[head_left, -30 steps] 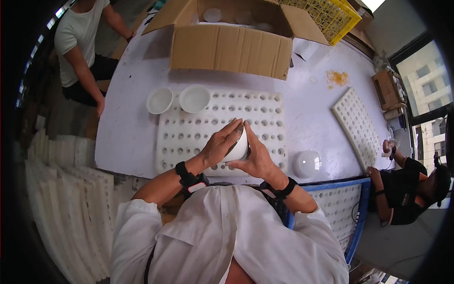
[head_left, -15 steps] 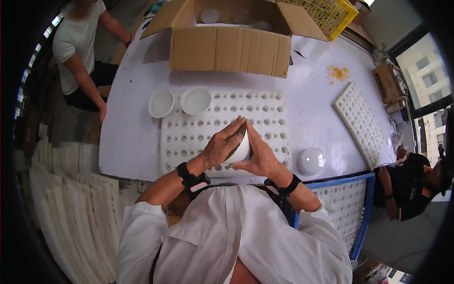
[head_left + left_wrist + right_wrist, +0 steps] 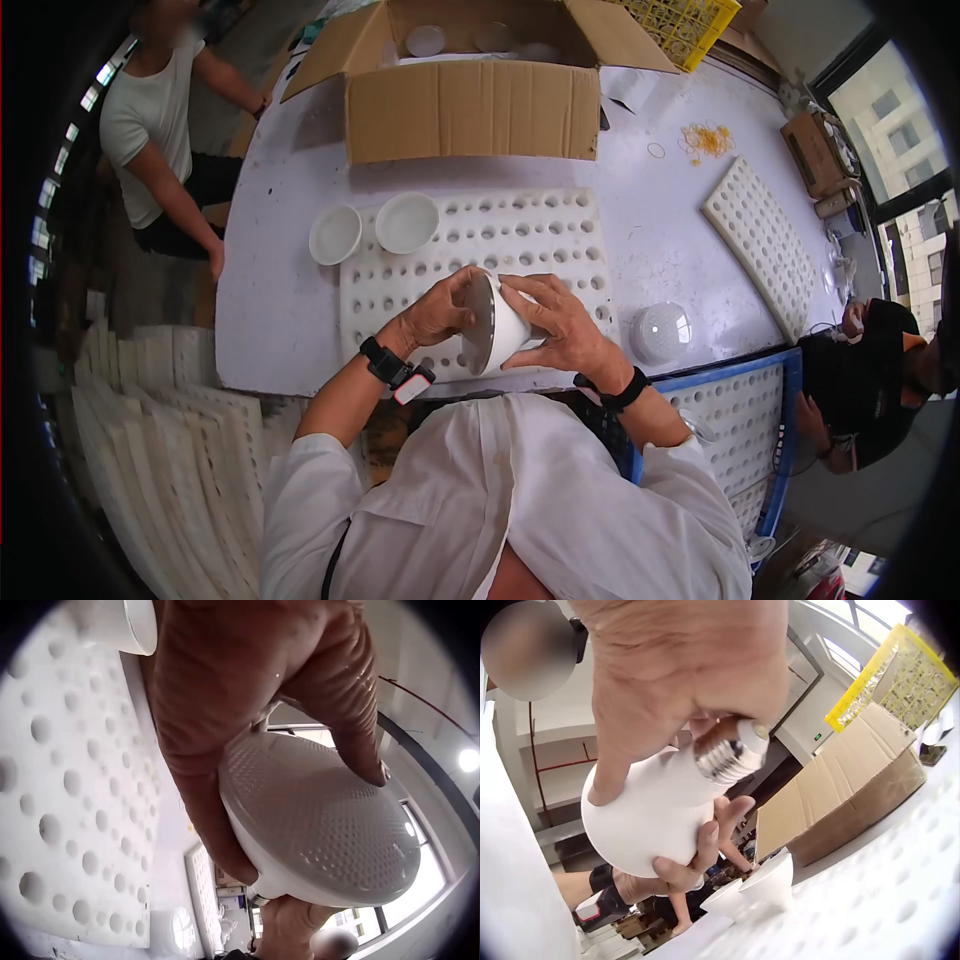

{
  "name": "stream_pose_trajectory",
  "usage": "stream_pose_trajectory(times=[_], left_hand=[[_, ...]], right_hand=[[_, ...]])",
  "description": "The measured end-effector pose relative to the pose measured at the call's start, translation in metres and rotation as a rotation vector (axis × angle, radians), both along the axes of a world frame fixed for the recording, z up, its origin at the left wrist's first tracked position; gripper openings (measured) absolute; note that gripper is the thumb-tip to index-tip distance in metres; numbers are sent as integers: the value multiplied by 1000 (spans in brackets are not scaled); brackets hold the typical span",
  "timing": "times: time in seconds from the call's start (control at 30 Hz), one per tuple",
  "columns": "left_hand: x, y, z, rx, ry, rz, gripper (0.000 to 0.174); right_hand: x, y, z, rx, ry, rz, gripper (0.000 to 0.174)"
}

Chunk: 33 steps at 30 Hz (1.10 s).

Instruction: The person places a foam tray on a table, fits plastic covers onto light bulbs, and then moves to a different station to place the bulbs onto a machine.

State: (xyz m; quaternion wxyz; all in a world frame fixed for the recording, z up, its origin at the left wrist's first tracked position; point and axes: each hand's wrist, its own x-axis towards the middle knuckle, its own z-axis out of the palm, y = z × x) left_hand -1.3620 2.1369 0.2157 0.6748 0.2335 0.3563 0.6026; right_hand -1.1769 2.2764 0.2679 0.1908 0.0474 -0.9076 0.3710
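Note:
A white reflector light bulb (image 3: pixel 508 325) with a metal screw base (image 3: pixel 731 756) is held between both hands over the near part of a white foam board (image 3: pixel 520 238). My left hand (image 3: pixel 437 312) grips the rim on the left, fingers spread around the dimpled lens (image 3: pixel 322 817). From the right, my right hand (image 3: pixel 570 332) holds the tapered white body close to the screw base. The bulb lies on its side, lens facing left. Two white cup-shaped shells, one (image 3: pixel 336 236) at the board's left edge and another (image 3: pixel 407 222) on its far left corner, stand beyond the hands.
A clear dome-like piece (image 3: pixel 661 333) sits right of the board. Behind it stands an open cardboard box (image 3: pixel 470 112) with round pieces inside. Rubber bands (image 3: pixel 706 142), another foam board (image 3: pixel 762 245) and a blue-framed crate (image 3: pixel 795 400) lie rightward. Two people are at the table's sides.
My hands have moved apart from their fingertip-to-fingertip hold around the bulb. The bulb has turned, showing more of its lens face toward the left. My right fingers have shifted on the body.

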Motion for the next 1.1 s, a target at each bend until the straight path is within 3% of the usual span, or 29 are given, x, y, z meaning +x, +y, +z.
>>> stream_pose_trajectory(times=[0.07, 0.13, 0.17, 0.23, 0.27, 0.37, 0.4, 0.47, 0.57, 0.8, 0.9, 1.03, 1.1], left_hand=[[-1, 1, -3, 53, -2, 43, 74], [-1, 3, -2, 95, 277, 251, 73], [2, 4, -1, 94, 277, 250, 73], [10, 5, 7, 153, 463, 456, 71], [12, 5, 10, 147, 541, 483, 69], [21, 7, 11, 272, 625, 543, 71], [22, 7, 16, 271, 623, 544, 71], [23, 7, 28, 358, 865, 529, 64], [24, 5, 34, 376, 839, 514, 62], [32, 2, 49, 357, 787, 539, 56], [35, 6, 53, 282, 940, 581, 54], [30, 16, 66, 267, 1020, 504, 57], [30, 16, 73, 245, 966, 363, 64]], right_hand=[[3, -3, 10, 126, -23, -52, 84], [5, -8, 16, -330, -207, -108, 75], [4, -8, 13, -332, -206, -109, 75], [2, -8, 2, -478, -86, -115, 73], [1, -11, -2, -789, -151, -169, 66], [-5, -17, -9, -906, 6, -155, 56], [-6, -16, -13, -906, 3, -155, 56], [-7, -12, -20, -661, 194, -138, 51], [-4, -11, -15, -549, 247, -111, 51], [0, -21, -15, -608, 268, -145, 49], [-2, -23, -14, -616, 266, -212, 48], [3, -10, -12, -794, 179, -248, 41], [2, -3, -28, -1136, 189, -197, 44]])
